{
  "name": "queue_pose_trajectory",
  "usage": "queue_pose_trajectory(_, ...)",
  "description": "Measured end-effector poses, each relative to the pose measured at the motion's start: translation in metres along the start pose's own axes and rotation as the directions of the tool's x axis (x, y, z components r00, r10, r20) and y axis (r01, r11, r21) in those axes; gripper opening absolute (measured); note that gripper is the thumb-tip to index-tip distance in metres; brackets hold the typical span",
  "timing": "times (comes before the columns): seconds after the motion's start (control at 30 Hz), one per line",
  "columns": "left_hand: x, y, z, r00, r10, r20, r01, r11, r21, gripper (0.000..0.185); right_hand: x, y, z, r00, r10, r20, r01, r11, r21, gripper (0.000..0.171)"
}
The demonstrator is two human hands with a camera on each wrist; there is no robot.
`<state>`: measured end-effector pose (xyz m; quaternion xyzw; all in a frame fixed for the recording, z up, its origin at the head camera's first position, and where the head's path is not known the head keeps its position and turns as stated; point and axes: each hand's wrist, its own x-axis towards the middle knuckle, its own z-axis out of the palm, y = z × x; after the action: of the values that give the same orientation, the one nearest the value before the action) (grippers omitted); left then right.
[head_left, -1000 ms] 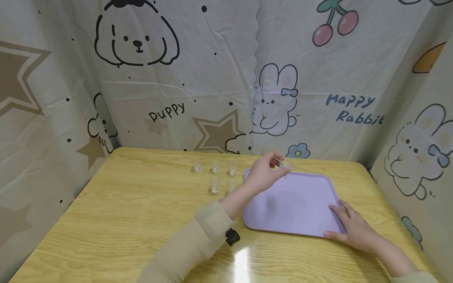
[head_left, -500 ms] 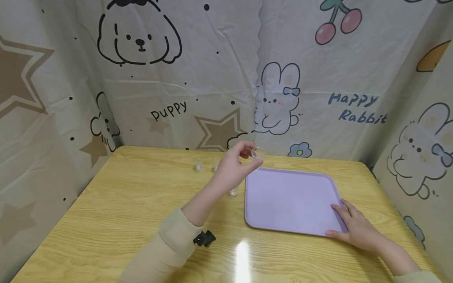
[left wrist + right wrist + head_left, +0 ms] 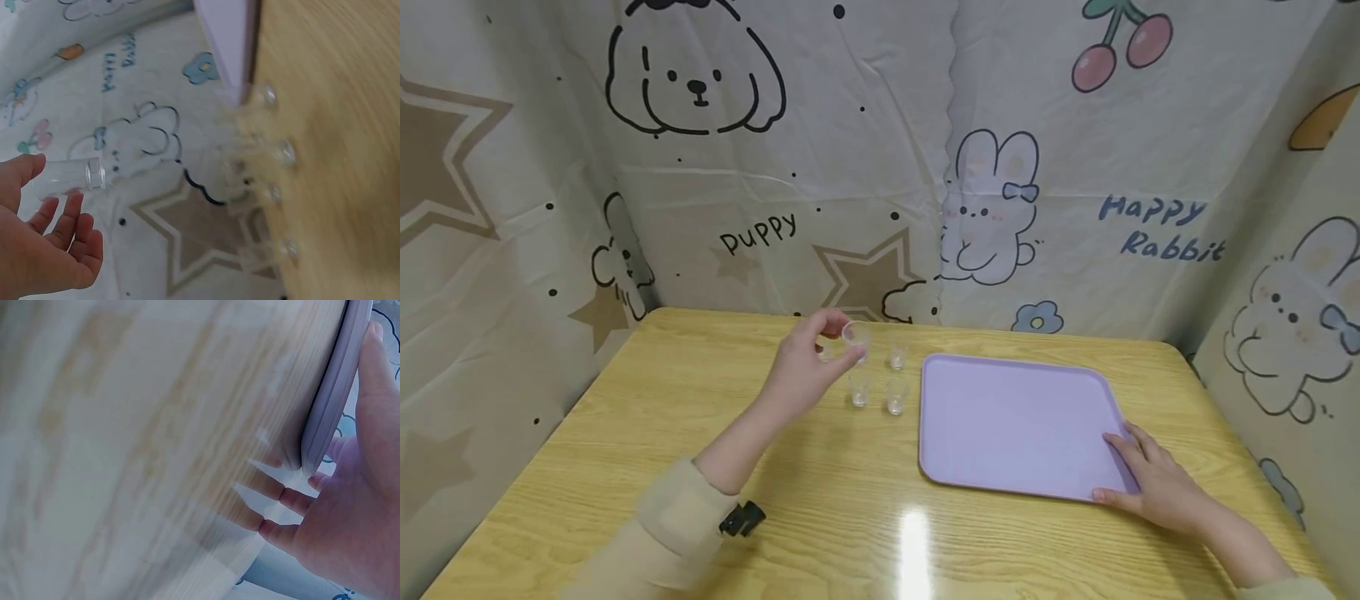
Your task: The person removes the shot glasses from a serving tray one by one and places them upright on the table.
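My left hand (image 3: 808,367) pinches a small clear plastic cup (image 3: 856,335) between thumb and fingers, above the back part of the table. In the left wrist view this cup (image 3: 69,178) lies sideways across the frame, held near its wide end. Below and beside it stand several like cups, among them a back right cup (image 3: 898,357) and two front cups (image 3: 860,392). The lilac tray (image 3: 1015,442) lies to their right. My right hand (image 3: 1157,483) rests around its front right corner, thumb along the front edge. In the right wrist view the fingers (image 3: 294,500) touch the tabletop beside the tray rim (image 3: 337,381).
The wood-grain table (image 3: 700,433) ends at a back edge close behind the cups. Patterned cloth (image 3: 850,167) hangs behind it and on both sides. A black wrist-worn device (image 3: 742,518) sits at the left cuff.
My left hand has moved left with the cup, from over the tray's back left part to above the standing cups. The right hand has stayed at the tray corner.
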<state>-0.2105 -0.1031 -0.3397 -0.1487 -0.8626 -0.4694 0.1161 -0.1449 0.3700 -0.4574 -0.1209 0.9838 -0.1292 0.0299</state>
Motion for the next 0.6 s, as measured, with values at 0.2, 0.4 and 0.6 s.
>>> queue_pose_trajectory(0.2, -0.003, -0.032, -0.007, 0.996, -0.078, 0.035, 0.076, 0.996, 0.056, 0.040, -0.001, 0.001, 0.000, 1.000, -0.007, -0.008, 0.007, 1.000, -0.004, 0.089)
queue_pose_trajectory(0.4, -0.006, -0.063, -0.007, 0.984, -0.161, 0.079, 0.155, 0.984, 0.083, 0.041, 0.000, 0.002, 0.001, 1.000, -0.006, -0.010, 0.006, 1.000, -0.004, 0.089)
queue_pose_trajectory(0.6, -0.008, -0.085, -0.004, 0.964, -0.230, 0.130, 0.220, 0.971, 0.088, 0.043, -0.001, 0.000, 0.000, 1.000, -0.004, -0.010, 0.004, 1.000, -0.007, 0.089)
